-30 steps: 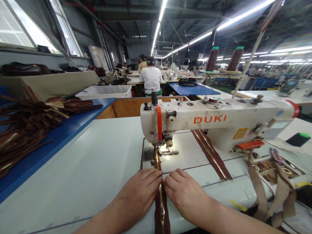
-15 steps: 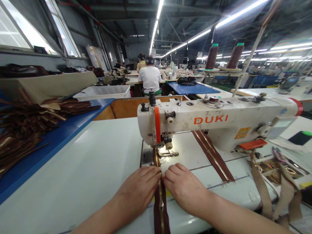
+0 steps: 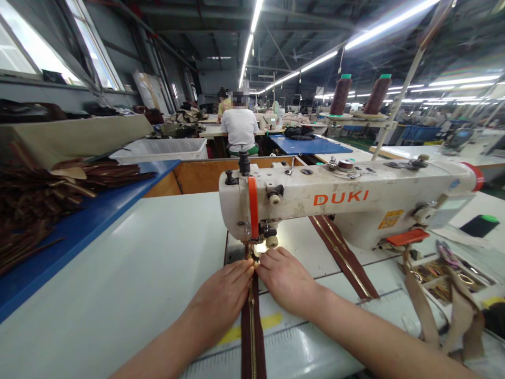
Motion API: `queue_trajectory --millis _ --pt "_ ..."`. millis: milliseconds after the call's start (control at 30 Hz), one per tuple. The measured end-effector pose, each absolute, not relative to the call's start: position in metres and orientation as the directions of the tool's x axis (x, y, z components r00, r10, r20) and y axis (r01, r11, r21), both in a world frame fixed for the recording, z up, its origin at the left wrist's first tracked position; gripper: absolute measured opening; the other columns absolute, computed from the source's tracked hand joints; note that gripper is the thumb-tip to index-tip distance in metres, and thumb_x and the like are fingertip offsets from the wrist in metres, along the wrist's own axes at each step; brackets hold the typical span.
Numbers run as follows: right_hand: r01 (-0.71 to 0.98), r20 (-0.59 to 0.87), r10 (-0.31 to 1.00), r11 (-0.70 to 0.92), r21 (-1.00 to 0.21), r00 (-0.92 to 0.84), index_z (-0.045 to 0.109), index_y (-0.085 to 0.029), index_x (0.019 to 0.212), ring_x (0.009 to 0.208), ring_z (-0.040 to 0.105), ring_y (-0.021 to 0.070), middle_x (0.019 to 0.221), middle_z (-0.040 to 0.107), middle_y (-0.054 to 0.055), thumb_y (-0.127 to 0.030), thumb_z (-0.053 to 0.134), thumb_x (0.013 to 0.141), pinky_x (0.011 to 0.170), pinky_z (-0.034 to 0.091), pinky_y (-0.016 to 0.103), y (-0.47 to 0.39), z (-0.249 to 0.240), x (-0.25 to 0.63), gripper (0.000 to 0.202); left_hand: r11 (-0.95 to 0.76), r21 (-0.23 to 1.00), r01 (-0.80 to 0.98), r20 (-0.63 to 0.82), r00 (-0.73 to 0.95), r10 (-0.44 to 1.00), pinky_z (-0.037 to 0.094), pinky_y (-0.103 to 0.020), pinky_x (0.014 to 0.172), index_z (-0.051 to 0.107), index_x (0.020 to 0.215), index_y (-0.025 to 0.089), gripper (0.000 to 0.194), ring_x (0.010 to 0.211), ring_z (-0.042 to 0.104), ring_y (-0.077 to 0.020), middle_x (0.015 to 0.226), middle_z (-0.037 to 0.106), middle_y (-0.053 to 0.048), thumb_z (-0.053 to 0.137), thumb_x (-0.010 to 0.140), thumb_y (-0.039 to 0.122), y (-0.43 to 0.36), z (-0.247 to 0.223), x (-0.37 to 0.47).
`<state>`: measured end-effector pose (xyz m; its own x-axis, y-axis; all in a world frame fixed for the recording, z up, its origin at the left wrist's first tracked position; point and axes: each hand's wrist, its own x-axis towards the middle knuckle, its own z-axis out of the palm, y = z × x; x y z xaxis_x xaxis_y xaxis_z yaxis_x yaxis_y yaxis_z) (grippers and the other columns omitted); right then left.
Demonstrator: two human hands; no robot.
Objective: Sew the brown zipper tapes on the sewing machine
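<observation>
A brown zipper strip (image 3: 252,331) with gold teeth runs from the table's front edge up under the presser foot of the white sewing machine (image 3: 292,192). My left hand (image 3: 224,289) is closed on the strip's left side, fingertips pinching it just in front of the needle area. My right hand (image 3: 286,276) grips the right side at the same spot, its fingers curled and nearly touching the left ones. Their fingers partly hide the strip and the presser foot. Another brown zipper length (image 3: 343,255) lies under the machine arm.
Brown strips (image 3: 35,205) are heaped on a blue table (image 3: 98,216) at left. Two brown thread cones (image 3: 341,95) stand behind the machine. At right are a tray (image 3: 437,284) of small metal parts and hanging beige straps (image 3: 426,316). A person in white (image 3: 239,129) sits ahead.
Both hands have moved forward, closer to the needle, carrying the zipper strip with them. A metal piece on the strip is now nearer the machine.
</observation>
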<state>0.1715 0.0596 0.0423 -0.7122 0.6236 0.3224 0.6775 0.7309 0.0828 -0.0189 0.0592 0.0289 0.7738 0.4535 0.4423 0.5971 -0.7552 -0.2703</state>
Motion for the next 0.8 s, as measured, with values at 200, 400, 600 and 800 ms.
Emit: queue_trajectory --millis 200,400,600,800 --pt "0.724 0.328 0.674 0.688 0.049 -0.662 0.059 -0.011 0.099 0.087 0.046 0.023 0.092 0.055 0.005 -0.011 0.061 0.089 0.079 0.04 0.036 0.062 0.039 0.17 0.01 -0.755 -0.262 0.601 0.436 0.772 0.463 0.056 -0.035 0.093 0.062 0.112 0.007 0.038 0.106 0.064 -0.0203 0.113 0.069 -0.012 0.029 0.092 0.012 0.057 0.028 -0.021" --pt "0.747 0.366 0.694 0.665 0.004 -0.62 0.06 -0.013 0.096 0.086 0.046 0.0228 0.088 0.055 0.004 -0.012 0.062 0.09 0.077 0.041 0.035 0.059 0.032 0.172 0.007 -0.761 -0.265 0.592 0.476 0.767 0.43 0.056 -0.036 0.091 0.062 0.109 0.006 0.037 0.103 0.065 -0.0214 0.109 0.07 -0.012 0.029 0.094 0.014 0.057 0.03 -0.02" --pt "0.743 0.399 0.69 0.668 -0.033 -0.603 0.063 -0.013 0.099 0.087 0.047 0.023 0.087 0.056 0.004 -0.01 0.063 0.089 0.076 0.041 0.033 0.058 0.032 0.175 0.01 -0.747 -0.145 0.649 0.483 0.706 0.519 0.057 -0.038 0.09 0.06 0.11 0.008 0.036 0.103 0.065 -0.0201 0.109 0.07 -0.011 0.029 0.096 0.018 0.056 0.032 -0.016" --pt "0.748 0.404 0.701 0.661 -0.06 -0.588 0.065 -0.013 0.093 0.084 0.048 0.0228 0.084 0.056 0.004 -0.006 0.063 0.086 0.074 0.042 0.033 0.055 0.034 0.176 0.01 -0.731 -0.055 0.68 0.47 0.664 0.582 0.057 -0.043 0.09 0.06 0.11 0.011 0.029 0.105 0.064 -0.023 0.112 0.069 -0.011 0.041 0.093 0.024 0.052 0.033 -0.014"
